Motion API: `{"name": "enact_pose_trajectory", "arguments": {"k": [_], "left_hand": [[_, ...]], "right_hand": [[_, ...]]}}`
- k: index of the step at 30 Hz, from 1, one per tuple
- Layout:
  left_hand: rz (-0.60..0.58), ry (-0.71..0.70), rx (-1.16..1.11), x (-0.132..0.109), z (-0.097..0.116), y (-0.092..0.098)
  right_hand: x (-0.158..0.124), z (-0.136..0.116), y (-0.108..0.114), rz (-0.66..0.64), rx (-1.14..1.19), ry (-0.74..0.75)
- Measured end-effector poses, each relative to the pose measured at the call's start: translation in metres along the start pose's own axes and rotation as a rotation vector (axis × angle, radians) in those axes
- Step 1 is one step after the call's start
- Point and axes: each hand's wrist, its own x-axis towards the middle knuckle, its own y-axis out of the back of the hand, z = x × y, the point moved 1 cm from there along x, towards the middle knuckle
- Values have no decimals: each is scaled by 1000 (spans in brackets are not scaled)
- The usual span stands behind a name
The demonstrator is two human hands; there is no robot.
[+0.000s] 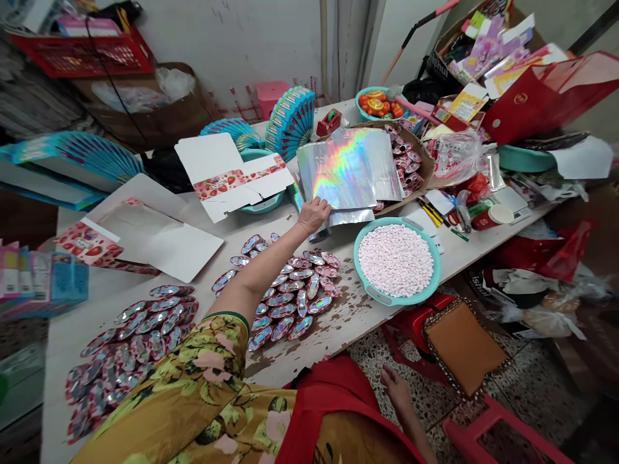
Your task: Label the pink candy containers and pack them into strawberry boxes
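Note:
My left hand (314, 216) reaches across the table with its fingers closed on the near edge of the shiny holographic sheets (341, 169). These sheets lie partly over a carton of wrapped packets (407, 161). Down beside my body, past the table's front edge, hangs my right hand (395, 385), its fingers apart and nothing in them. Many foil packets (302, 303) are spread under and beside my left forearm. To their right stands a turquoise basin (436, 270) full of small pale pink pieces (396, 261).
More foil packets (140, 345) cover the table's left part. Open strawberry-print boxes (159, 238) and blue fanned packs (290, 122) lie behind. A stool with a brown cushion (467, 348) stands at the front right, near pens (430, 214) and a cup (491, 217).

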Motion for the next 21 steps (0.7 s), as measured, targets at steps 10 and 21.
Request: {"name": "enact_pose_trajectory", "arguments": {"k": [10, 21], "left_hand": [[73, 15, 28, 5, -11, 9], [489, 105, -117, 41, -29, 45]], "right_hand": [[16, -23, -11, 35, 41, 162], [7, -75, -26, -61, 342, 227]]}}
